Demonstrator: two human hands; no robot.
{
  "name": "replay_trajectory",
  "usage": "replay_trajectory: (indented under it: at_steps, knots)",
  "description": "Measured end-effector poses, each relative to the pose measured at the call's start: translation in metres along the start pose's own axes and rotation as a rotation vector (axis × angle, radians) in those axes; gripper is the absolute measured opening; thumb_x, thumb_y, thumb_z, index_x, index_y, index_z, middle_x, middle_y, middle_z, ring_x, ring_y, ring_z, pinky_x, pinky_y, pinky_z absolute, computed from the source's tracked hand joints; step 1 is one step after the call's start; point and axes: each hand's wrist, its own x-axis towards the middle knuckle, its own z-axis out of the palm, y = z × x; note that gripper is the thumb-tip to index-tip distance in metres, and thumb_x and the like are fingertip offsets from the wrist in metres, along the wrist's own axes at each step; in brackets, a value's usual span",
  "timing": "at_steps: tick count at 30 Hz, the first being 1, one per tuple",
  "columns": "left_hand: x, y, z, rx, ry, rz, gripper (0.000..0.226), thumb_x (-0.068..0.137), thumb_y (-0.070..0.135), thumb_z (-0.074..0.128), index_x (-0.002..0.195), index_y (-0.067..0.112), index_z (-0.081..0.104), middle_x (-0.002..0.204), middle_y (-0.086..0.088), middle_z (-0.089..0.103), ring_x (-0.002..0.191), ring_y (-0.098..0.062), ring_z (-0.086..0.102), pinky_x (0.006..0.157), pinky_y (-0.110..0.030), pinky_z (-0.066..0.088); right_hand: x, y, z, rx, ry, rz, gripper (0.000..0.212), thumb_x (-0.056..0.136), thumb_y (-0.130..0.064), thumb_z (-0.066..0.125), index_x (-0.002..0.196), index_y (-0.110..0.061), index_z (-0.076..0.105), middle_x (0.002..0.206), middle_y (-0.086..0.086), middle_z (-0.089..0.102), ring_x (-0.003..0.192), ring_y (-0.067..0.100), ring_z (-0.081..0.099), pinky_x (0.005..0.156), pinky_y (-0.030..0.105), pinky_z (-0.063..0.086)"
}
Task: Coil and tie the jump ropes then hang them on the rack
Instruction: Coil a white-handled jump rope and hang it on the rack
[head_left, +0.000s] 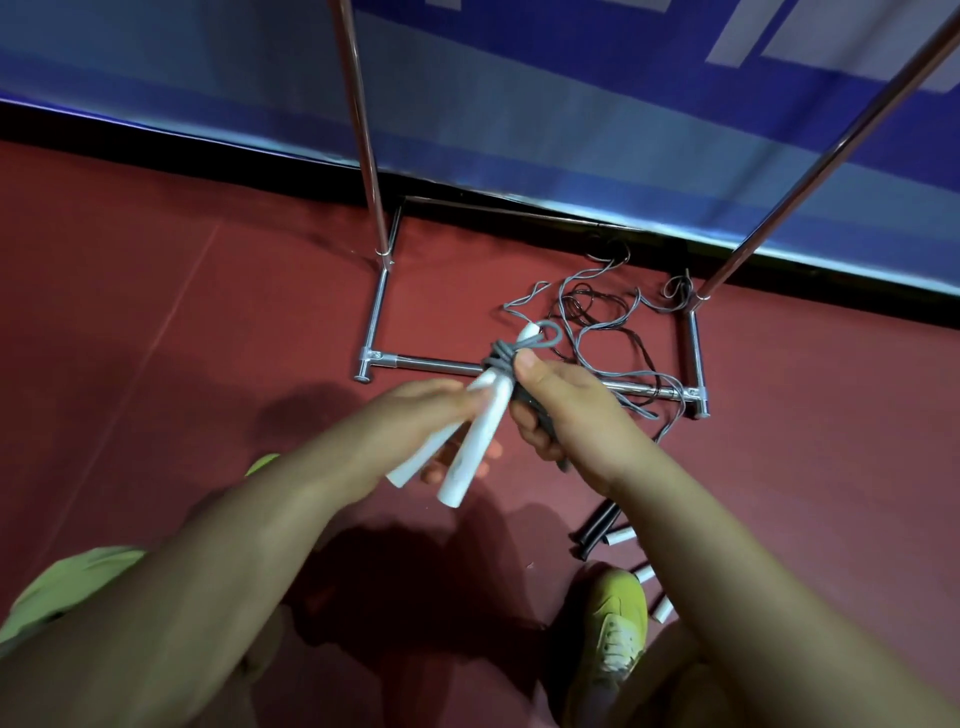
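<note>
In the middle of the frame, two white handles (470, 441) are held by the left hand (415, 421), and the grey rope (501, 358) wound round them is pinched by the right hand (561, 410).

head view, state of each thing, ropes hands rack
held jump rope: gray cord wound round the white handles, small loop on top
left hand: holds the handles
right hand: grips the cord bundle
loose ropes: uncoiled on the floor
rack: upright, nothing seen hanging
</note>
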Motion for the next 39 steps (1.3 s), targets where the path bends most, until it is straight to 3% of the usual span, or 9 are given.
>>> replay_trajectory:
  at_steps: [3, 5, 7, 11, 15, 22, 30, 35, 39]
  knots:
    - [-0.001, 0.001, -0.005, -0.386, -0.165, -0.170, 0.071, 0.064, 0.064, 0.044, 0.095, 0.005, 0.070, 0.085, -0.021, 0.071, 0.073, -0.032, 0.070, 0.070, -0.039, 0.054, 0.002, 0.003, 0.002, 0.080, -0.037, -0.068, 0.043, 0.092, -0.051, 0.046, 0.063, -0.020, 0.045, 0.053, -0.002, 0.038, 0.046, 0.014, 0.025, 0.050, 0.039, 0.009]
    - [-0.003, 0.000, -0.004, -0.396, -0.272, -0.189, 0.078, 0.066, 0.069, 0.038, 0.088, 0.003, 0.073, 0.080, -0.020, 0.069, 0.069, -0.032, 0.067, 0.075, -0.044, 0.051, 0.002, 0.005, 0.002, 0.130, -0.059, -0.085, 0.041, 0.085, -0.054, 0.046, 0.060, -0.022, 0.047, 0.055, 0.001, 0.038, 0.049, 0.015, 0.025, 0.052, 0.041, 0.008]
    - [-0.005, -0.002, -0.003, -0.409, -0.335, -0.189, 0.076, 0.070, 0.070, 0.034, 0.078, 0.005, 0.072, 0.064, -0.010, 0.062, 0.053, -0.025, 0.059, 0.063, -0.037, 0.052, 0.003, 0.004, 0.002, 0.138, -0.047, -0.080, 0.042, 0.085, -0.054, 0.045, 0.063, -0.019, 0.048, 0.056, 0.002, 0.040, 0.049, 0.016, 0.027, 0.051, 0.040, 0.010]
    - [-0.002, -0.004, 0.006, -0.150, -0.040, -0.079, 0.062, 0.088, 0.063, 0.032, 0.075, 0.012, 0.063, 0.055, 0.000, 0.053, 0.044, -0.017, 0.047, 0.045, -0.021, 0.040, 0.003, 0.003, 0.000, 0.116, 0.020, 0.007, 0.035, 0.099, -0.041, 0.043, 0.087, -0.011, 0.058, 0.066, 0.004, 0.056, 0.048, 0.014, 0.048, 0.042, 0.024, 0.033]
    - [0.005, -0.010, 0.009, 0.014, 0.167, -0.073, 0.053, 0.098, 0.044, 0.031, 0.071, 0.010, 0.061, 0.050, 0.000, 0.052, 0.040, -0.014, 0.045, 0.044, -0.021, 0.037, 0.002, 0.004, 0.002, 0.122, 0.059, 0.182, 0.022, 0.100, -0.031, 0.045, 0.102, -0.012, 0.056, 0.082, 0.004, 0.060, 0.059, 0.017, 0.062, 0.056, 0.030, 0.053]
    - [0.007, -0.011, 0.006, 0.461, 0.359, 0.054, 0.041, 0.094, 0.048, 0.037, 0.084, 0.014, 0.059, 0.072, 0.000, 0.057, 0.070, -0.023, 0.053, 0.069, -0.037, 0.045, 0.004, 0.005, 0.000, 0.173, 0.080, 0.249, 0.039, 0.091, -0.046, 0.054, 0.113, -0.014, 0.056, 0.093, 0.008, 0.065, 0.070, 0.022, 0.065, 0.067, 0.034, 0.053]
    - [0.004, -0.010, 0.003, 0.546, 0.414, 0.085, 0.028, 0.079, 0.045, 0.066, 0.092, 0.023, 0.056, 0.088, 0.004, 0.060, 0.076, -0.012, 0.057, 0.059, -0.027, 0.039, 0.008, 0.008, 0.002, 0.227, 0.206, 0.122, 0.037, 0.090, -0.025, 0.063, 0.121, -0.013, 0.046, 0.092, 0.008, 0.066, 0.068, 0.017, 0.063, 0.059, 0.028, 0.052]
    - [-0.001, -0.004, -0.002, 0.266, 0.190, 0.069, 0.028, 0.075, 0.039, 0.075, 0.088, 0.018, 0.062, 0.073, 0.002, 0.065, 0.064, -0.010, 0.057, 0.062, -0.026, 0.040, 0.011, 0.010, 0.004, 0.287, 0.175, -0.016, 0.030, 0.091, -0.014, 0.062, 0.117, -0.013, 0.048, 0.093, 0.018, 0.059, 0.073, 0.022, 0.060, 0.062, 0.029, 0.053]
    - [-0.008, 0.003, -0.003, -0.239, -0.147, -0.137, 0.059, 0.069, 0.059, 0.047, 0.096, 0.014, 0.072, 0.093, -0.019, 0.071, 0.078, -0.031, 0.069, 0.072, -0.038, 0.053, 0.012, 0.009, 0.003, 0.372, 0.152, -0.095, 0.036, 0.085, -0.016, 0.061, 0.119, -0.007, 0.052, 0.092, 0.018, 0.060, 0.064, 0.016, 0.058, 0.055, 0.021, 0.049]
